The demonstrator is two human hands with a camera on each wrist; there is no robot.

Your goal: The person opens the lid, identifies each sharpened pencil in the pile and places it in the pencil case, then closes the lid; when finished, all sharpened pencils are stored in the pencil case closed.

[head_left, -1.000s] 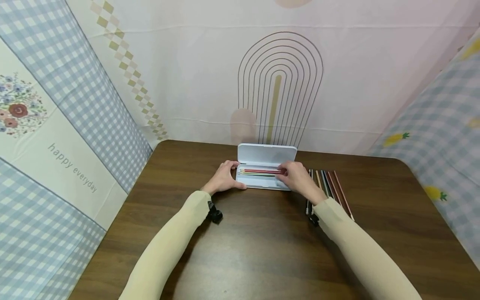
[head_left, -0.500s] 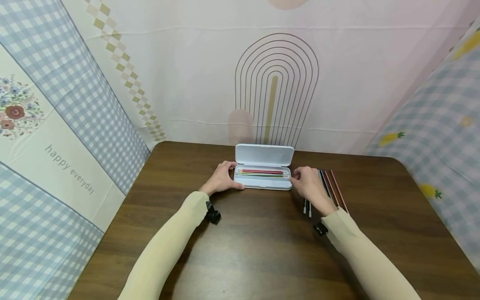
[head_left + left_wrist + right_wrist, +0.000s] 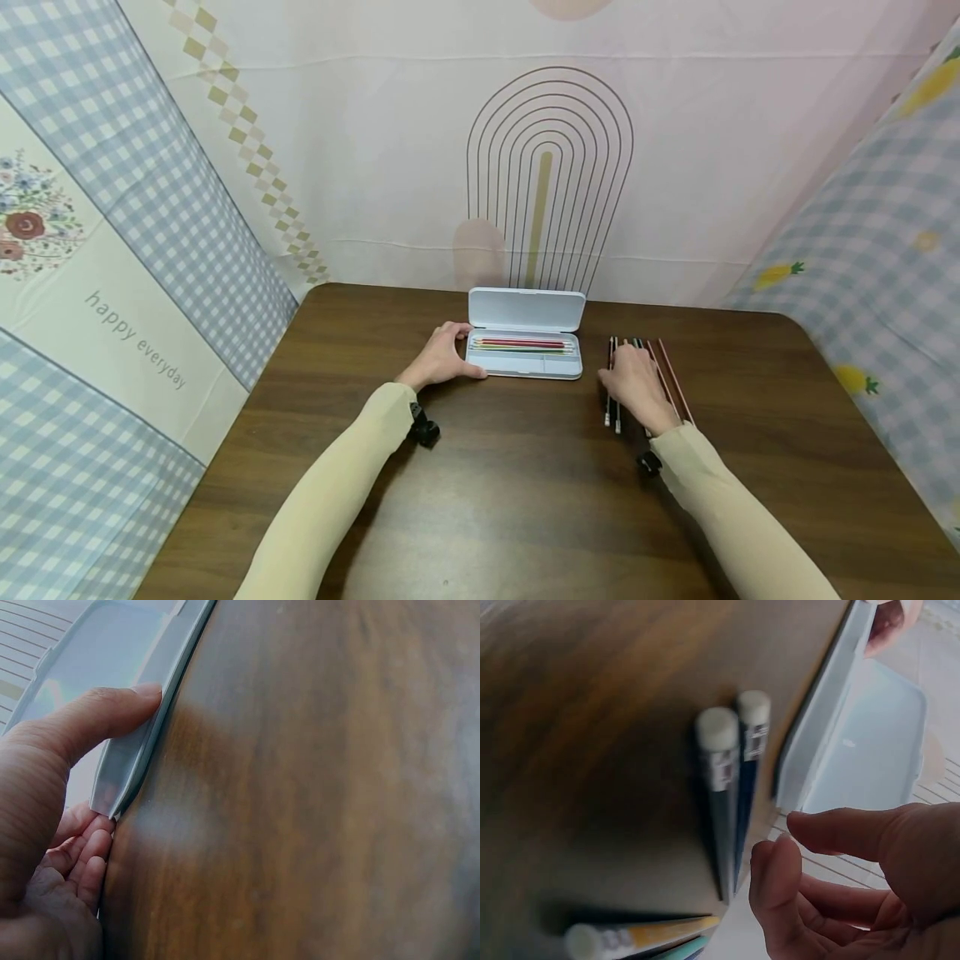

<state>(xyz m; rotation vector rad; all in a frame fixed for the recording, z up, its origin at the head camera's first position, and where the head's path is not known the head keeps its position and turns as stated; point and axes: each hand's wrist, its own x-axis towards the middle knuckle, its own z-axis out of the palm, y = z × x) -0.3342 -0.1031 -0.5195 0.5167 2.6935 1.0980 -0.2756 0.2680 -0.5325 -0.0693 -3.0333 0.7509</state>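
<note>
A pale blue pencil case [image 3: 506, 363] lies at the back of the table with its lid [image 3: 527, 309] raised. Several colored pencils [image 3: 521, 343] lie lengthwise in its rear compartment. My left hand [image 3: 437, 357] holds the case's left end, thumb on the front edge and fingers round the corner. To the right of the case, my right hand [image 3: 636, 385] is over a row of loose pencils, fingers loosely bent, nothing between thumb and fingertips. Two dark pencils [image 3: 720, 780] with white erasers and a yellow pencil [image 3: 667, 932] show beside it; the hand hides part of the row.
Reddish pencils [image 3: 675, 379] lie at the right end of the loose row. The brown wooden table [image 3: 480, 500] ends just behind the case at a printed cloth [image 3: 375, 167]. Checked cloths hang at both sides.
My right hand has left the pencil case and moved right, over the loose pencils. The pencils in the case now lie uncovered. My left hand keeps its hold on the case.
</note>
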